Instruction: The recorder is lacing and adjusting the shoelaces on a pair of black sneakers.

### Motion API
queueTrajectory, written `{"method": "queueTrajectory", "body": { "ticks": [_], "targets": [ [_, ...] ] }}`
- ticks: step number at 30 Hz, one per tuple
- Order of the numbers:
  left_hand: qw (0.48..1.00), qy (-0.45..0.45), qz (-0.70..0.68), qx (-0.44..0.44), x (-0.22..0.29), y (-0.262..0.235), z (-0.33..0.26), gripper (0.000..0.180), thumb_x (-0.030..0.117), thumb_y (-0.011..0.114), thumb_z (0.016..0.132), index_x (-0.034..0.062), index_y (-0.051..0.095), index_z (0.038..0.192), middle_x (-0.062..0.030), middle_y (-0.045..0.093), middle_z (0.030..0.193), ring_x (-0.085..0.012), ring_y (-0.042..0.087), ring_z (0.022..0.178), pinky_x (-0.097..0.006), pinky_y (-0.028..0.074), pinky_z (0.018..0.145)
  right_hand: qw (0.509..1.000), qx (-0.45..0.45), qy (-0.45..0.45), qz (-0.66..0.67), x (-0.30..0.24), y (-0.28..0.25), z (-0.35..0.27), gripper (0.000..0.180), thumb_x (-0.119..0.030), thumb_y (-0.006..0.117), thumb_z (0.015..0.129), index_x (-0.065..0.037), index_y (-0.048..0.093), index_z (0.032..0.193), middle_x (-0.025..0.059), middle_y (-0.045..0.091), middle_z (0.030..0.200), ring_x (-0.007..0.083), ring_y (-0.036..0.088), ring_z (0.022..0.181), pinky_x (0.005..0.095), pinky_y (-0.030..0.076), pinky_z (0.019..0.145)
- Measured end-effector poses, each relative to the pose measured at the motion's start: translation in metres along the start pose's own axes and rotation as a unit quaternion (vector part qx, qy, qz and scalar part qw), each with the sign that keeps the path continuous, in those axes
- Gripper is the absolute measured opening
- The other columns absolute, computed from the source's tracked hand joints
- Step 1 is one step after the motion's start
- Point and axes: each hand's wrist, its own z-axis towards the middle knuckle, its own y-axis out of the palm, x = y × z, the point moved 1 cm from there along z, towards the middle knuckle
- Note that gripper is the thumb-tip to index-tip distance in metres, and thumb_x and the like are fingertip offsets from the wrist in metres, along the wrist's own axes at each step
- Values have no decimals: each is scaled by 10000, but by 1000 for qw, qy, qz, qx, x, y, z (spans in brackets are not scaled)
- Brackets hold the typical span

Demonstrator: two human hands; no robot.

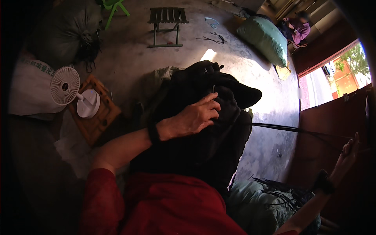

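Black cords (pixel 274 126) run nearly straight from beside my left hand out to my right. Over my dark-clad lap, my left hand (pixel 199 115) is closed, fingers curled around the cords' near end; a thin pale sliver rises by its index finger. My right hand (pixel 347 150), reaching far out to the right, has its fingers closed on the cords' other end. Just beyond my left hand lies a dark bundle (pixel 227 88) with a rounded flap; its kind is lost in shadow.
At left, a white fan (pixel 88 103) stands on an orange-brown plastic stool (pixel 96 127), near stuffed sacks (pixel 33 92). A folding stool (pixel 168 15) is farther off. A green sack (pixel 264 39) lies far right, near a seated person (pixel 300 31). More black cords (pixel 280 188) rest lower right.
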Motion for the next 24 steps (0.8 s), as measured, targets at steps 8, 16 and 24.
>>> {"method": "queueTrajectory", "body": {
  "ticks": [8,16,24],
  "targets": [
    [990,22,118,79,14,-1,-2,208,54,751,747,33,606,895,-102,570,1146,-286,492,1297,-332,599,754,972,-22,-110,-208,-10,18,20,351,-165,455,1047,20,520,1338,-37,528,802,16,284,561,188,281,522],
    [962,0,272,18,27,2,17,85,4,657,700,27,579,725,-118,565,1108,-301,534,1195,-338,589,703,993,-31,96,59,47,-7,56,334,-168,495,1033,17,539,1308,-19,562,818,19,338,540,179,275,472],
    [986,27,138,89,13,1,3,124,-15,682,760,20,565,781,-129,529,1098,-292,521,1220,-306,591,694,982,-94,161,28,73,71,-6,300,-198,533,1019,-3,593,1239,0,596,827,24,444,580,177,347,491]
  ]
}}
